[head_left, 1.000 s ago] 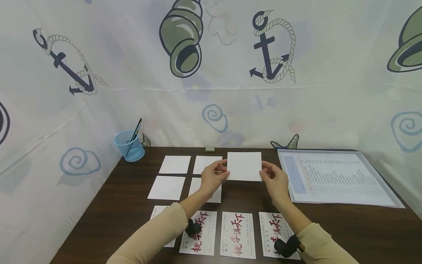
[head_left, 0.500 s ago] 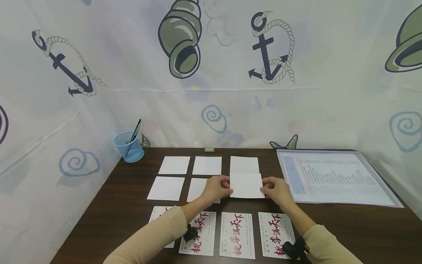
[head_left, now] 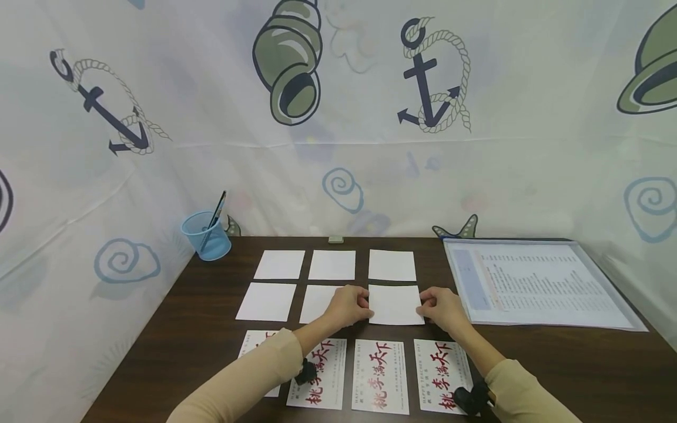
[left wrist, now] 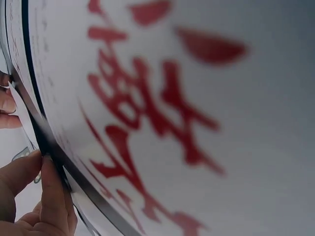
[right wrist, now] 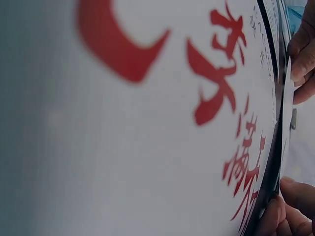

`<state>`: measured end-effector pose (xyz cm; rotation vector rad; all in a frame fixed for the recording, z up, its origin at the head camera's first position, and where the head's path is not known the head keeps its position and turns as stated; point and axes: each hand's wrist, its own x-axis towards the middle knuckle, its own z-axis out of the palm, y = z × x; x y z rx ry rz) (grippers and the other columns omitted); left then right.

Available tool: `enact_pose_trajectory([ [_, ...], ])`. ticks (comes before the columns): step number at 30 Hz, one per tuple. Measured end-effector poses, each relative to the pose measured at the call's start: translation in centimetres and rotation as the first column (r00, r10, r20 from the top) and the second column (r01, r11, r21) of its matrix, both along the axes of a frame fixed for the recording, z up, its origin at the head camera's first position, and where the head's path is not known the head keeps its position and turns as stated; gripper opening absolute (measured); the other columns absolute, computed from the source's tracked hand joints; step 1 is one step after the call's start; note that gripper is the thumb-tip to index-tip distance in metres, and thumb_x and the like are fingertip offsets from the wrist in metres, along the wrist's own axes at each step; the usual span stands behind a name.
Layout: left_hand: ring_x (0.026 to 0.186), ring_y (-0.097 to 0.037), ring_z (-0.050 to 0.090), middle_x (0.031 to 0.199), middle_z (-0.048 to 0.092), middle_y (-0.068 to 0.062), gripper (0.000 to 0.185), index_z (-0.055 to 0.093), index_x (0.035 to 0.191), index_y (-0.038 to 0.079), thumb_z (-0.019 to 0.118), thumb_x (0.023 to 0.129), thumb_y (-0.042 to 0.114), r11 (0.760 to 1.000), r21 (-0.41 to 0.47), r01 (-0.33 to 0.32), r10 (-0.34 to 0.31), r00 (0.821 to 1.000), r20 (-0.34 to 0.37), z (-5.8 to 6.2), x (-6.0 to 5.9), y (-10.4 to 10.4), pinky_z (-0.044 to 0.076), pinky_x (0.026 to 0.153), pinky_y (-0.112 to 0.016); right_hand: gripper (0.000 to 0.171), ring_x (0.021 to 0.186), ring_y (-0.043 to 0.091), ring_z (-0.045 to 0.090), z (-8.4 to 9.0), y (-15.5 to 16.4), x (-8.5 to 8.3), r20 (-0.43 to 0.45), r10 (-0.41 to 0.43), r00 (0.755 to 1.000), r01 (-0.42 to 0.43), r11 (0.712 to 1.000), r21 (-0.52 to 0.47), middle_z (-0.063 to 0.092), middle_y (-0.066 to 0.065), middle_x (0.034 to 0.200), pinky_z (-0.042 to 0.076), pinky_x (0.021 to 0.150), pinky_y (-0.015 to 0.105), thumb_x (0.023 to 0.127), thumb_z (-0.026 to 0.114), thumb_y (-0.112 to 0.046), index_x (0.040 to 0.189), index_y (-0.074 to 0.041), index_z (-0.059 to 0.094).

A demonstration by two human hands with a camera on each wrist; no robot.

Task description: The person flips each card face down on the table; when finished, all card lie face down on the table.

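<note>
In the head view a blank white card lies at or just over the dark table, in the nearer row of white cards. My left hand pinches its left edge between thumb and fingers. On the opposite edge, my right hand pinches it the same way. The left wrist view shows the card edge-on, slightly raised near the far hand. Close behind it is another blank card, a narrow strip of table between them. A neighbouring white card is partly hidden by my left hand.
More white cards form two rows at the back. Printed cards with red characters lie in front, some under my forearms. A covered printed sheet is at the right. A blue cup with a pen stands at the back left.
Both hands brought the white card down and toward me, from over the back row to the nearer row. The card behind it, covered before, now shows fully.
</note>
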<state>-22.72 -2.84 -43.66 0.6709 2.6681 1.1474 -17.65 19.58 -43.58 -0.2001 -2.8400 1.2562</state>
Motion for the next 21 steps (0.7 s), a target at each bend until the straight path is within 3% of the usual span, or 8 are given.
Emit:
enact_pose_trajectory([
  [21, 0.062, -0.007, 0.055, 0.076, 0.067, -0.003, 0.039, 0.066, 0.108, -0.005, 0.078, 0.073, 0.006, 0.997, -0.080, 0.012, -0.015, 0.999, -0.048, -0.15, -0.50, 0.20, 0.046, 0.057, -0.018, 0.027, 0.059, 0.015, 0.048, -0.04, -0.48, 0.14, -0.001, -0.018, 1.000, 0.018, 0.997, 0.069, 0.054, 0.004, 0.071, 0.038, 0.052, 0.027, 0.073, 0.075, -0.002, 0.093, 0.001, 0.057],
])
